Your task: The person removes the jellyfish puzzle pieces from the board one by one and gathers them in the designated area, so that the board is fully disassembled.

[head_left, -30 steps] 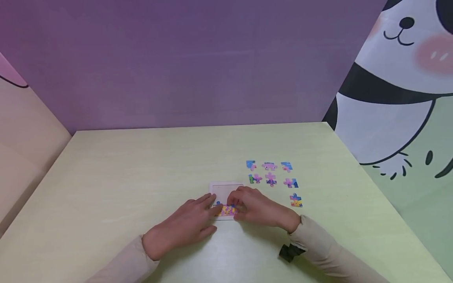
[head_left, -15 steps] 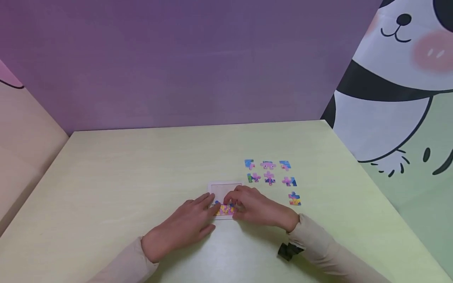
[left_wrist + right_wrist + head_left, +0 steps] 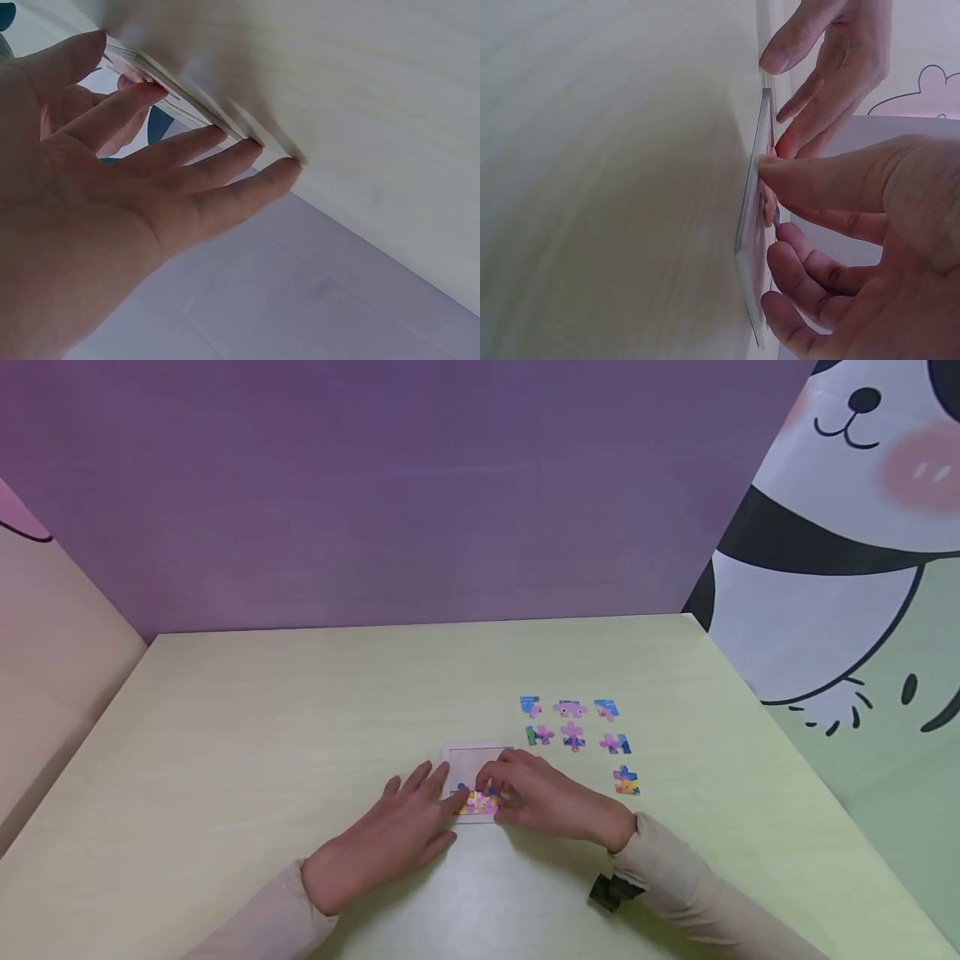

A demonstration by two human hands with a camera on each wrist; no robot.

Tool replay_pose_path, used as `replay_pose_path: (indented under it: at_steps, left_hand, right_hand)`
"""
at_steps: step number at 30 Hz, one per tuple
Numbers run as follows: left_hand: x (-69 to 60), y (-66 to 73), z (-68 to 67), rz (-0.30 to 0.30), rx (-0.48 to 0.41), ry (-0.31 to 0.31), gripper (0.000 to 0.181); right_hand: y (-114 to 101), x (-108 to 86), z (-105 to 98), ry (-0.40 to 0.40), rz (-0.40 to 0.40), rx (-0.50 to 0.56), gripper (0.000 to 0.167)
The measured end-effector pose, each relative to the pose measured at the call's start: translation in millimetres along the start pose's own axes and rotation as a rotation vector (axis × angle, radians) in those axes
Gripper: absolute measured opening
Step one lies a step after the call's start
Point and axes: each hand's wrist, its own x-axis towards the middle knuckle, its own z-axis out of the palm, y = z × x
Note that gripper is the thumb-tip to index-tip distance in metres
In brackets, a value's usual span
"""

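Observation:
A white puzzle tray (image 3: 468,762) lies on the table, with joined yellow and pink jigsaw pieces (image 3: 477,803) along its near side. My left hand (image 3: 382,839) is spread at the tray's left, fingers fairly straight; its index fingertip touches the joined pieces. Over the tray's right part, my right hand (image 3: 551,797) has curled fingers. In the right wrist view, its thumb and index finger pinch a puzzle piece (image 3: 768,210) low at the tray; the piece is mostly hidden, and whether it is seated cannot be seen.
Several loose puzzle pieces lie in rows beyond and right of the tray, among them a pink one with eyes (image 3: 570,709) and a blue and yellow one (image 3: 626,780). A black device (image 3: 615,892) sits at the right wrist. A purple wall (image 3: 420,502) borders the table's far edge.
My left hand's outer fingers have lifted or slid slightly and spread at the tray's left edge. The right hand stays nearly in place over the piece. The loose pieces lie as before.

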Motion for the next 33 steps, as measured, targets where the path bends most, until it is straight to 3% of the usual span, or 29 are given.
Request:
replay_pose_path:
  at_steps: [7, 16, 24, 33]
  left_hand:
    - [0.9, 1.9, -1.5, -0.056, -0.031, -0.045, 0.047]
    - [0.4, 1.7, -2.8, -0.051, -0.012, -0.035, 0.046]
    - [1.6, 1.3, -1.6, -0.054, -0.017, -0.046, 0.046]
    - [0.8, 2.1, -1.9, -0.039, 0.036, -0.032, 0.045]
  right_hand:
    - [-3, -2.3, -3, -0.01, 0.032, 0.003, 0.036]
    - [-3, 0.3, -7, -0.027, -0.046, 0.024, 0.032]
    - [-3, -3.6, -7, 0.026, -0.056, 0.057, 0.029]
    - [6, -21.1, -25, 0.141, -0.045, 0.117, 0.03]
